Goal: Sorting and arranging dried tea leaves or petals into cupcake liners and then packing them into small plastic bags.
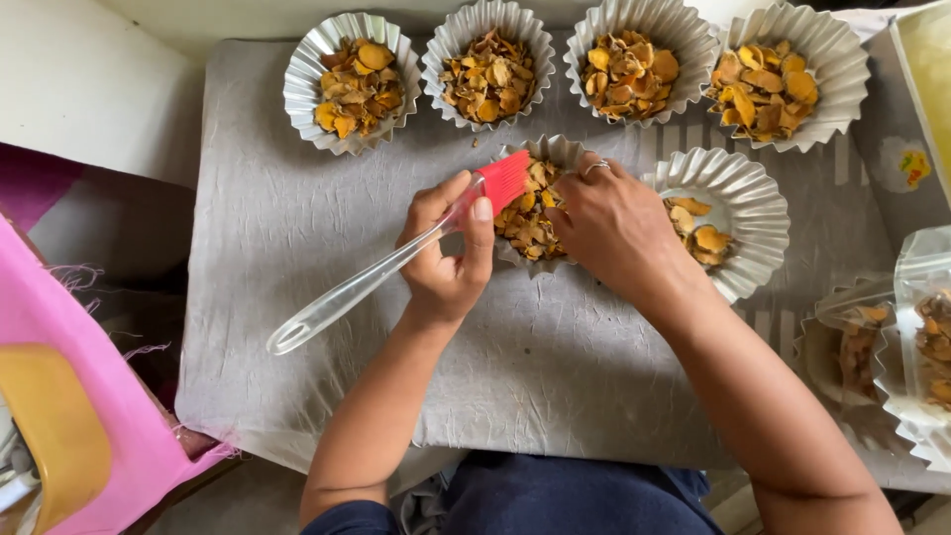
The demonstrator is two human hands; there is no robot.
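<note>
Head view: left hand (448, 260) was clenched around a brush (396, 260) with a clear handle and red bristles; thumb pressed on the neck just below the bristles, handle running down-left past the wrist, well clear of anything. Bristles sat over the near rim of the centre foil cup (555, 151), touching or just above the dried orange-yellow slices (525, 220) inside; couldn't tell which. Right hand (616, 226) lay on that same cup's right side, fingers curled down onto rim and slices, ring on one finger; whether it pinched the cup or only steadied it, can't tell, since the fingertips were hidden. That hand blocked most of the cup's right half and the left edge of the neighbouring foil cup (738, 198), which held only a few slices and showed bare bottom. Both cups sat mid-surface on a grey cloth (297, 248) covering the work surface. Along the far edge, a row of four filled foil cups (349, 81), side by side, near each other, well apart from the hands. At the right edge, a clear plastic bag (921, 297) with more slices, plus further foil cups stacked partly under it; details blurred. Lower left: pink fabric (89, 396) and a yellow object (50, 426), off the cloth.
</note>
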